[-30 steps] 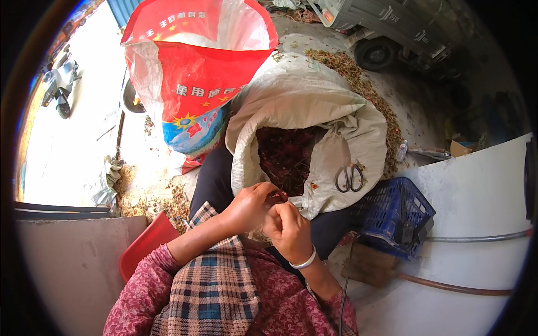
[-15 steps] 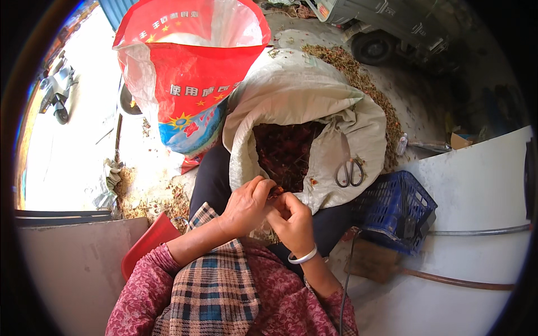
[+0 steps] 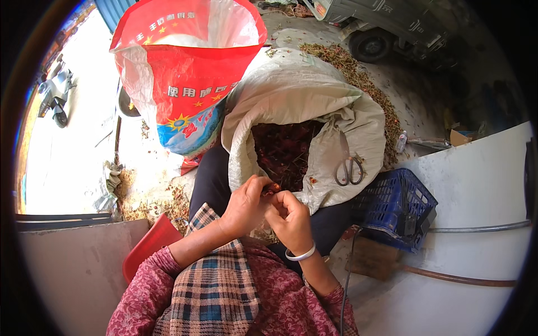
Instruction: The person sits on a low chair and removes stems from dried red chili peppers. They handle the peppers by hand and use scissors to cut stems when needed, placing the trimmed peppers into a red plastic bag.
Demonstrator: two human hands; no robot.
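My left hand (image 3: pixel 244 206) is closed on a small dark red dried chili pepper (image 3: pixel 272 189), held at the near rim of a white woven sack (image 3: pixel 342 162). Close against it, my right hand (image 3: pixel 292 222) has its thumb and fingers pinched together at the pepper's near end. What exactly sits between those fingertips is hidden. Inside the sack's rolled-down mouth lies a heap of dark red dried peppers (image 3: pixel 283 151) with thin stalks among them. A pair of black-handled scissors (image 3: pixel 349 171) rests on the sack's folded rim at the right.
A tall red and blue printed bag (image 3: pixel 196 73) stands open at the far left. To the right is a blue plastic crate (image 3: pixel 400 207). A red plastic piece (image 3: pixel 148 246) is by my left forearm. Stalk scraps (image 3: pixel 342 64) litter the floor near a parked vehicle's wheel (image 3: pixel 371 46).
Both hands stay almost in place at the sack's rim. The fingers have shifted slightly, and more of the red pepper shows above them.
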